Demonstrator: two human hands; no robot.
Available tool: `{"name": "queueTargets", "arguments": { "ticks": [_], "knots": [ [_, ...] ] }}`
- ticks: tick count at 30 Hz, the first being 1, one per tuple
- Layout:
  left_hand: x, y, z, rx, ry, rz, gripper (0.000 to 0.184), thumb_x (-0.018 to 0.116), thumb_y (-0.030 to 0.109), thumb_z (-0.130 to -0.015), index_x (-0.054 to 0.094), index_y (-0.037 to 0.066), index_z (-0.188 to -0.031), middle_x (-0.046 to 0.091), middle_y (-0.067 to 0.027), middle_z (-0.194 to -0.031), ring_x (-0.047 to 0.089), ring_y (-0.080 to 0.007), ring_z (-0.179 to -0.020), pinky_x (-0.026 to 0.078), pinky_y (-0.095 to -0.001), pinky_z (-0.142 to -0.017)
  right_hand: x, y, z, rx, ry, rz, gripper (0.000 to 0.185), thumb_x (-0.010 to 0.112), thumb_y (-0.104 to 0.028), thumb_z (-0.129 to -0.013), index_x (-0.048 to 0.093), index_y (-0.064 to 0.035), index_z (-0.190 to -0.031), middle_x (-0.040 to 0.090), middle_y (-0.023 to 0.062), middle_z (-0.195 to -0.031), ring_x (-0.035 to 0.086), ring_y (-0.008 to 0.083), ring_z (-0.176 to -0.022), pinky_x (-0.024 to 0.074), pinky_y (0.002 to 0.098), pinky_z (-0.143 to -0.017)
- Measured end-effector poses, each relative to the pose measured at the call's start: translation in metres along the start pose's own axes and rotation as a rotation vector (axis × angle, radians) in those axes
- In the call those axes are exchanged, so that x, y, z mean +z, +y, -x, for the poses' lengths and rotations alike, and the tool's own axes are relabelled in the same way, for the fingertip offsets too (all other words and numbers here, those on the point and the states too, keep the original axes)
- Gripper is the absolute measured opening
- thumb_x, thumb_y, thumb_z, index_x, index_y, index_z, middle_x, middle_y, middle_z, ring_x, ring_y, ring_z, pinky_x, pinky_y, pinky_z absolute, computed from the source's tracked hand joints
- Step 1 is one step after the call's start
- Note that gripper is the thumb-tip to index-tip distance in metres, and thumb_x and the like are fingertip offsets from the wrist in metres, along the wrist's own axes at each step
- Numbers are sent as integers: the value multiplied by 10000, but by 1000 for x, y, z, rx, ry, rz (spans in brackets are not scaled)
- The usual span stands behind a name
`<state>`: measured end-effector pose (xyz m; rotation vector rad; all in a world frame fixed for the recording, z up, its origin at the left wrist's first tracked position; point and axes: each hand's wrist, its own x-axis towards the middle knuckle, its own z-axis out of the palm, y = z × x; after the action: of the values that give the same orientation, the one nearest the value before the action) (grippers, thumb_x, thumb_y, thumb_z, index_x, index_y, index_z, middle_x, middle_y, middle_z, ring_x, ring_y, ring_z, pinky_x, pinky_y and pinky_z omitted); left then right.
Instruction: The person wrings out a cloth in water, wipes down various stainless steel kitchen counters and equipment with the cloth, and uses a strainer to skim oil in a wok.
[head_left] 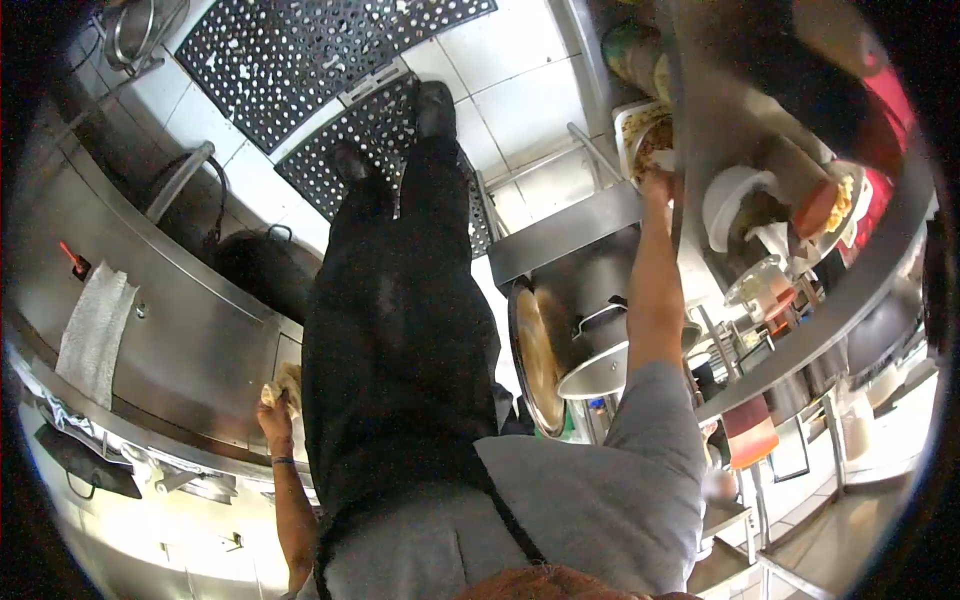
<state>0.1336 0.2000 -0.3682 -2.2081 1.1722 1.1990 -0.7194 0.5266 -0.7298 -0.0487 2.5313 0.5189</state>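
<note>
Low on the left, my left hand (274, 418) is closed on a crumpled beige cloth (288, 385), beside the steel counter (200, 345). My right arm stretches away to the right. At its end, my right hand (656, 187) is at the near edge of a round container of reddish-brown food (655, 150), under the edge of a steel shelf. The fingers of that hand are small and partly hidden, so their grip does not show.
A lidded steel pot (600, 368) and a large round tray (540, 355) stand below my right arm. A white towel (95, 335) lies on the left counter. Perforated black mats (300, 60) cover the tiled floor. Squeeze bottles (748, 432) hang at right.
</note>
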Motion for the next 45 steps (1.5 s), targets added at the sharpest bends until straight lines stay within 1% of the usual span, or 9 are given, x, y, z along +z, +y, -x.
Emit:
{"name": "queueTargets", "arguments": {
  "ticks": [4,6,10,24,27,30,33,40,45],
  "knots": [
    [5,26,7,38,-13,20,222,672,104,-908,671,-37,-1079,711,-69,-985,658,-149,-855,524,-304,-753,-63,-74,124,-655,593,-475,438,709,-70,-800,575,24,-1206,584,220,-1139,554,379,-1082,419,452,-1046],
    [10,35,11,97,-9,159,218,663,103,-913,668,-34,-1083,711,-72,-1003,661,-151,-872,524,-306,-762,-58,-90,149,-482,143,-1200,450,693,-14,-824,550,27,-1248,586,153,-1226,554,266,-1151,427,403,-1038],
    [13,55,18,81,-10,228,263,647,114,-924,645,-37,-1139,701,-79,-1060,654,-157,-927,520,-309,-802,-103,-112,229,-295,-184,-1627,284,612,63,-827,650,7,-1103,678,78,-1073,636,176,-963,530,313,-808],
    [6,28,49,146,6,170,227,672,138,-935,652,-52,-1057,697,-86,-980,640,-164,-854,516,-328,-741,-73,-89,201,-367,56,-1198,415,622,47,-790,555,-4,-1197,638,101,-1061,648,245,-962,540,370,-812],
    [7,41,58,56,24,71,232,663,141,-935,647,-53,-1060,693,-86,-969,636,-168,-854,513,-329,-738,-43,-63,151,-522,475,-317,392,620,-66,-827,553,-2,-1208,650,155,-1126,652,323,-1002,518,423,-899],
    [10,4,45,155,80,195,233,646,138,-937,643,-45,-1081,693,-82,-971,635,-171,-861,514,-332,-741,-47,-55,118,-313,472,29,427,604,-193,-869,557,-18,-1256,656,201,-1135,640,356,-1068,506,460,-927],
    [-4,30,54,173,5,102,234,639,111,-929,636,-40,-1107,694,-85,-1008,645,-182,-897,522,-338,-774,-85,-56,101,-109,49,46,448,610,-286,-893,581,-70,-1284,645,160,-1255,628,305,-1159,509,448,-958],
    [-13,43,63,123,97,186,220,621,82,-931,634,-36,-1117,688,-98,-1076,656,-190,-951,522,-332,-814,-40,-39,55,162,-32,-3,430,614,-279,-878,631,-76,-1257,658,154,-1261,629,313,-1168,498,430,-995],
    [-13,-11,43,99,39,250,225,630,68,-930,636,-34,-1130,697,-102,-1087,661,-187,-953,523,-327,-827,-14,-10,48,-51,142,0,389,592,-290,-884,648,-71,-1200,663,171,-1245,639,348,-1149,509,454,-972]
  ]
}}
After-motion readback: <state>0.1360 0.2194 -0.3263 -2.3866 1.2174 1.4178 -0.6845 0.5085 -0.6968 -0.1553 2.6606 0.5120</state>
